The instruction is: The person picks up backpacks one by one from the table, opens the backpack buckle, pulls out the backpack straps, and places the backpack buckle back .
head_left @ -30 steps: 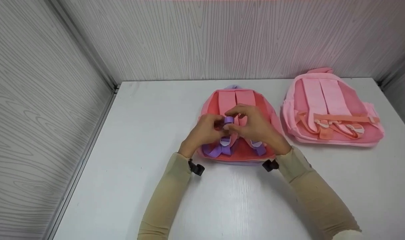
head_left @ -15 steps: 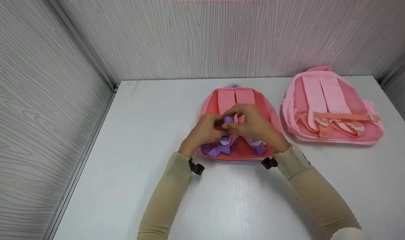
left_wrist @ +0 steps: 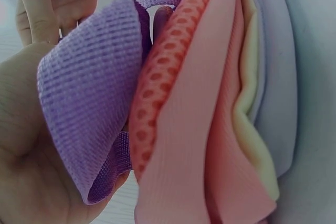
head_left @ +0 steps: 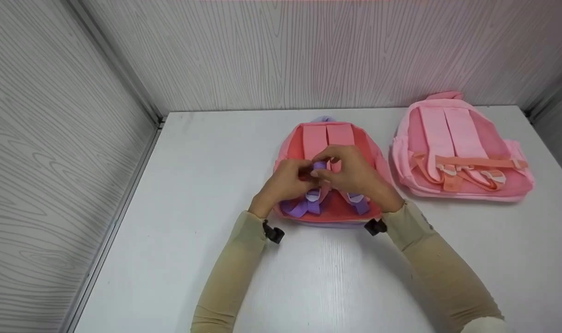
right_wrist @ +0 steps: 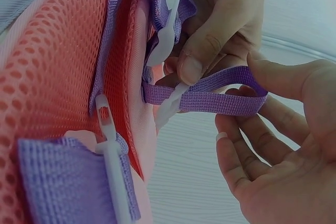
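A coral backpack point(head_left: 290, 143) lies with its shoulder straps upward, purple webbing and white plastic fittings showing near its lower part. Over its middle, my left hand point(head_left: 287, 180) pinches a purple strap point(right_wrist: 215, 106) beside a white plastic buckle point(right_wrist: 170, 108), thumb on top. The strap stands up as a loop. Facing it from the other side, my right hand point(head_left: 352, 171) has thumb and fingertips around the loop's end. Another fold of the purple webbing point(left_wrist: 89, 87) hangs close to my left palm in the left wrist view. Fingers partly hide the buckle in the head view.
A pink backpack point(head_left: 461, 125) with orange webbing lies to the right, also straps up. Both bags rest on a white table point(head_left: 169, 185). Panels with a wood-grain pattern point(head_left: 281, 55) stand behind it and at the sides.
Both hands keep their places over the coral backpack. The purple loop and my right fingertips have shifted very slightly to the right.
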Tool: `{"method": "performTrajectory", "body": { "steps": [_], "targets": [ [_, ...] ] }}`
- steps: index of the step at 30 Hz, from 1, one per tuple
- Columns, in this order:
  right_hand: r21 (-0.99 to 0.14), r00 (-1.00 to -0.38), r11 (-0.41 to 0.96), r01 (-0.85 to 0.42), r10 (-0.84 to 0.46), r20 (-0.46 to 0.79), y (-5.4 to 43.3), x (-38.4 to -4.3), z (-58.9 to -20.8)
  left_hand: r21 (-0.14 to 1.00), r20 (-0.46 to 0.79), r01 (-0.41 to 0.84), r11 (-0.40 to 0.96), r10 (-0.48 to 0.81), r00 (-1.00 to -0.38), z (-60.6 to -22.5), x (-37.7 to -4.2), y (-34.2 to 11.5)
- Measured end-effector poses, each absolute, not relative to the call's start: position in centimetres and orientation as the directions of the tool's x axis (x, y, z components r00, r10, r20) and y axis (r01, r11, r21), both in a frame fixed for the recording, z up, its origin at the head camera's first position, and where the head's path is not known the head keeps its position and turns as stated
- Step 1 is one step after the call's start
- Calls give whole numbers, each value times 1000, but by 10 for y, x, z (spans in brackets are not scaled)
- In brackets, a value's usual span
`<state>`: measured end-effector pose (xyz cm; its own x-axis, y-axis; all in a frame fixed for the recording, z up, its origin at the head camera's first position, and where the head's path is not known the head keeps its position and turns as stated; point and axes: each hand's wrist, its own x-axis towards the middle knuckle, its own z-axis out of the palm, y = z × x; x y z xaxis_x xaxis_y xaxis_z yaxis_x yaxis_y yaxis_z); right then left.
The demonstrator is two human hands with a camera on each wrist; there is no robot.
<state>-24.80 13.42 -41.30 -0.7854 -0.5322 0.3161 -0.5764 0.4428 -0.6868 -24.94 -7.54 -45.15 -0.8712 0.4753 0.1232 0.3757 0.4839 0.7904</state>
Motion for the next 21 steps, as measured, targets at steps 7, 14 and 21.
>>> {"method": "performTrajectory", "body": {
  "steps": [7, 14, 21],
  "targets": [
    [-687, -797, 456, -566, -515, 316, 137, -247, -411, 788, 111, 374, 490, 484, -868, -452, -250, -75],
    [-698, -801, 447, -560, -507, 318, 140, -247, -411, 793, 99, 364, 488, 487, -868, -451, -250, -75],
    [-686, -797, 449, -572, -504, 334, 144, -248, -410, 804, 83, 348, 482, 489, -868, -450, -249, -75]
  ]
}}
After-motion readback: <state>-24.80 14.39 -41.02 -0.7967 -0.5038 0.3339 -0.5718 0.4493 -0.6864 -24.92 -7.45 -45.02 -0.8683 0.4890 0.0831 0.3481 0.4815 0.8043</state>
